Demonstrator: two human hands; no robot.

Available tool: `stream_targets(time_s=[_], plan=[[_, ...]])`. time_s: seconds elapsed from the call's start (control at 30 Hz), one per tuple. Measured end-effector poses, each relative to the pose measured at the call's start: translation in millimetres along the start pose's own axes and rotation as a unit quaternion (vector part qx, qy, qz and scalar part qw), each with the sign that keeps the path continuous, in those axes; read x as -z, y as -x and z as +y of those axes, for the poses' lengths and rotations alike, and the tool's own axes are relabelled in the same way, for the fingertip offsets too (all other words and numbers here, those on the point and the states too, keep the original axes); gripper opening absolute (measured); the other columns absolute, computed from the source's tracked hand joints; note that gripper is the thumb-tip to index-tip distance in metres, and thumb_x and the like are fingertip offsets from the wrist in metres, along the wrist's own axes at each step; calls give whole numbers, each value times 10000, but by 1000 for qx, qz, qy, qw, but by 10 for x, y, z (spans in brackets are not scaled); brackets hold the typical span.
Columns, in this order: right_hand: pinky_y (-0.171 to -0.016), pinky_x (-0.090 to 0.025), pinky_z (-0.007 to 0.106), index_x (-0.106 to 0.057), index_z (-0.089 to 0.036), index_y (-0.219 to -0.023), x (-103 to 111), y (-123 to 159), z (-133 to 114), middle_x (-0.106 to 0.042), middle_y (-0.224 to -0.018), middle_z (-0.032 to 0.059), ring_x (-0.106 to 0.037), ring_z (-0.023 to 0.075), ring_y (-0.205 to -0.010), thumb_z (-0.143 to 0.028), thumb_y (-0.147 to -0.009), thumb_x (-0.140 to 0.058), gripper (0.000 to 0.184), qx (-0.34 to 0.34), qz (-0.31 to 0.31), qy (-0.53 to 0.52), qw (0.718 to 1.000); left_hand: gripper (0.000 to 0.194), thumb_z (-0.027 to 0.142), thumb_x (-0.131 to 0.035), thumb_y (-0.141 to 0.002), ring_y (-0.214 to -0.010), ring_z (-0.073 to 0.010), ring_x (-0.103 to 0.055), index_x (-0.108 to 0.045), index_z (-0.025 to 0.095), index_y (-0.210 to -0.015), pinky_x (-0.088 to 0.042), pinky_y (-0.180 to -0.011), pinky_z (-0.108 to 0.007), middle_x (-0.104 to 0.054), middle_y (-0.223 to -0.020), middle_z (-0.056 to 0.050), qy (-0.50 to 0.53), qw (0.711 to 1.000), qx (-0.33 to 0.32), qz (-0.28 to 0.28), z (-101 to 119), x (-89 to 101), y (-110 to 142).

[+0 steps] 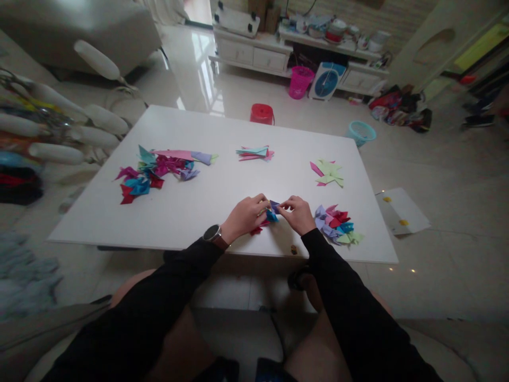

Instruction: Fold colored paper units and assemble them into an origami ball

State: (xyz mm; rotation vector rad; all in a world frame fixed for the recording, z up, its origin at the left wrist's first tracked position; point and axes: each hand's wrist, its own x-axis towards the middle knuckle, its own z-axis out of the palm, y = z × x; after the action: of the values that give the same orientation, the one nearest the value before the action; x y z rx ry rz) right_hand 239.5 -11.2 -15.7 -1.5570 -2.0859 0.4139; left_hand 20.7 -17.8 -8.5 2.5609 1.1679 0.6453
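Note:
Near the front edge of the white table, my two hands meet over a small folded purple paper piece. My left hand, with a watch on its wrist, is closed with its fingertips at the paper's left side. From the right, my right hand pinches the same paper between thumb and fingers. Blue folded paper shows just under the fingers, and red folded paper lies below my left hand. Whether these pieces are joined to the purple one, I cannot tell.
Colourful folded papers lie in a left pile and a right pile. Flat strips are stacked at the back, green and pink pieces at right. A small brown object sits at the front edge. A red stool stands beyond.

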Motion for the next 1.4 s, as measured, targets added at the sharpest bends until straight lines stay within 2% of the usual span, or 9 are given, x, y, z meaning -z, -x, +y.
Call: stream_targets(time_s=[0.07,0.17,0.37,0.53,0.83,0.93,1.03,1.23,1.4], plan=[[-728,-430,330,-791,-207,-789,-8,9,-10,-600,-755,32,-569,197,-778,-218,-855,-764,73,30,10,-1,1000,149,204,-577,-948,-860,-185,-626,-678,191,-1057,-510,-792,-325,-630,-1065,-72,29,998,31,36,-29,11,-9],[-746,-426,343,-801,-221,-837,-24,27,-47,-588,-813,48,-550,210,-833,-254,-881,-757,71,87,7,12,996,134,226,-603,-947,-911,-190,-613,-694,194,-1040,-511,-827,-329,-612,-1050,-70,54,996,31,61,-42,-6,-18],[-740,-386,354,-794,-247,-884,-44,66,-150,-592,-868,63,-494,216,-843,-289,-957,-667,152,168,-20,67,983,77,191,-631,-896,-957,-218,-580,-705,174,-914,-486,-838,-368,-615,-1064,-90,19,999,11,29,-11,-17,-23],[-750,-380,364,-788,-253,-867,-20,82,-197,-600,-893,71,-488,227,-868,-294,-965,-652,172,149,-26,85,985,59,196,-643,-855,-982,-237,-571,-695,176,-874,-478,-839,-381,-616,-1075,-99,4,1000,20,0,26,23,-28],[-774,-423,377,-791,-248,-869,-42,81,-202,-608,-901,77,-512,237,-887,-287,-961,-655,169,136,-28,65,988,67,201,-630,-879,-981,-231,-568,-689,170,-878,-473,-834,-377,-610,-1067,-94,15,1000,22,1,1,-44,-28],[-810,-454,383,-781,-225,-945,-10,74,-195,-613,-940,82,-537,240,-906,-316,-938,-686,132,130,-10,33,991,72,196,-623,-888,-989,-233,-573,-690,170,-897,-474,-833,-376,-610,-1078,-95,13,1000,26,3,-20,-34,-29],[-865,-482,389,-745,-201,-1080,40,63,-172,-614,-982,86,-569,249,-950,-313,-884,-740,226,121,7,-13,993,55,193,-637,-877,-991,-231,-578,-687,173,-891,-473,-823,-371,-610,-1089,-92,10,999,35,12,-51,-13,-24],[-897,-492,390,-741,-228,-1009,67,54,-97,-633,-1053,88,-579,245,-986,-232,-906,-689,116,146,-33,-16,989,50,181,-637,-875,-977,-224,-586,-687,171,-877,-473,-815,-365,-612,-1072,-85,12,999,45,26,-94,26,-21],[-890,-490,414,-742,-249,-1071,60,46,-108,-641,-1119,97,-569,250,-991,-163,-908,-662,201,162,-61,14,985,56,186,-636,-879,-980,-230,-586,-689,172,-884,-481,-822,-369,-608,-1065,-88,13,999,43,18,-113,31,-31]])
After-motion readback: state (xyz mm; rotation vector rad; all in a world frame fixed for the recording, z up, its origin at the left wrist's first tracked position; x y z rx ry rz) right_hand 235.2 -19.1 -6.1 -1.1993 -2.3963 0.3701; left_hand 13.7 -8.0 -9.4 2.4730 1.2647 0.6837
